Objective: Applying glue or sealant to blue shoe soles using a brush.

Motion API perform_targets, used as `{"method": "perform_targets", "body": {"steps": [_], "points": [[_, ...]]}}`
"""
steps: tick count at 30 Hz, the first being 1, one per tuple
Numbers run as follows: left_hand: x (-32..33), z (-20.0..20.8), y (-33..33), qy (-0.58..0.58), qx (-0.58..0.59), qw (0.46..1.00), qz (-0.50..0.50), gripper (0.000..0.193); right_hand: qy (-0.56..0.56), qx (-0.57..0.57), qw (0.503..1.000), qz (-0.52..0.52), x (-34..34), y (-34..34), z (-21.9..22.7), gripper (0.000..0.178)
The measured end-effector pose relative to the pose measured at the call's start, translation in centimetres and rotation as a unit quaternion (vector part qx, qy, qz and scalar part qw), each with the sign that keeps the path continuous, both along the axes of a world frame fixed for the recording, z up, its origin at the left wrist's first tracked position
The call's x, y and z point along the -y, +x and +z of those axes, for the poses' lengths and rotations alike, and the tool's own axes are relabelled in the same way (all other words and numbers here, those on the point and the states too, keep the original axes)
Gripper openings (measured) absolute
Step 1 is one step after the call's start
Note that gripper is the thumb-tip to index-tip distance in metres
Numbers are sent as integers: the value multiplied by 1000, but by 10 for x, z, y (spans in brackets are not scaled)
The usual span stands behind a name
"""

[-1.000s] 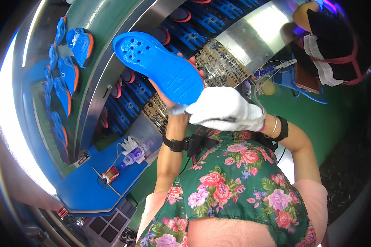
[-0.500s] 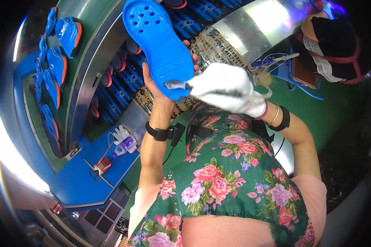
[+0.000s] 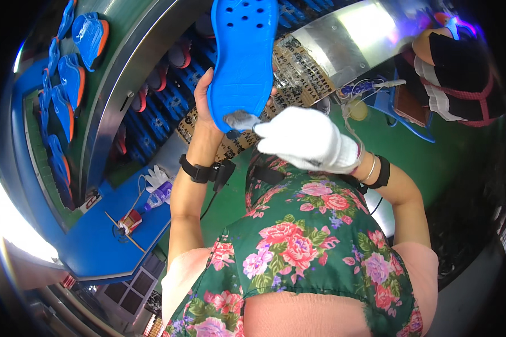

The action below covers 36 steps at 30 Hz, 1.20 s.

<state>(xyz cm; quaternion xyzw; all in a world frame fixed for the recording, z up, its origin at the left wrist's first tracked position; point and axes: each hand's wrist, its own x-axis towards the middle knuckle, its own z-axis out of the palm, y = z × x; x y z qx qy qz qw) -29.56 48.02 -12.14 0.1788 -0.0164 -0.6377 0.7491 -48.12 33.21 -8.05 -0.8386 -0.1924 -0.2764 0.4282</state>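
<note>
A blue shoe sole (image 3: 240, 67) with several round holes at its far end stands almost upright in front of me, its top cut off by the picture's edge. My bare left hand (image 3: 204, 94) grips it from behind, with the thumb along the left edge and fingertips just showing at the right. In a white glove, my right hand (image 3: 309, 140) pinches a small brush (image 3: 243, 120), whose handle is mostly hidden by the fingers. The brush's grey, wet-looking bristles lie against the sole's near end.
Blue soles with orange edges (image 3: 71, 81) stand in rows on a green conveyor (image 3: 115, 33) at the left. A blue table (image 3: 104, 241) holds a red container (image 3: 130, 221), a purple-labelled bottle (image 3: 160, 194) and a white glove (image 3: 156, 177). At the right sits another person (image 3: 461, 73).
The sole has shifted right and slightly up, turning more upright. My left arm has swung a little left and my gloved hand is slightly lower. The brush's bristles now show broadside.
</note>
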Motion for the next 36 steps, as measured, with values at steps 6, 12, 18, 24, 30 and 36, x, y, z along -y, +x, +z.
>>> {"method": "perform_targets", "body": {"steps": [6, 12, 18, 24, 30, 36], "points": [[-10, -8, 9, -5, 56, 997, -55, 109, 154, -83, 981, 90, 10, 4, 20, 23], [-8, 2, 16, 0, 5, 998, -57, 89, -73, -71, 993, 62, 5, -7, 8, 36], [-27, -24, 17, 63, 28, 998, -11, 80, 151, -88, 984, 26, 5, 5, 18, 18], [-21, -38, 14, 14, 3, 1000, 16, 81, 234, -165, 958, 7, -11, 1, 13, 16], [-20, -24, 3, 5, -43, 999, 33, 86, 384, -297, 870, 83, -3, 4, 21, 14], [-9, -28, -42, 13, -84, 995, 44, 90, 135, -76, 983, -100, 59, 35, 16, 18]]}}
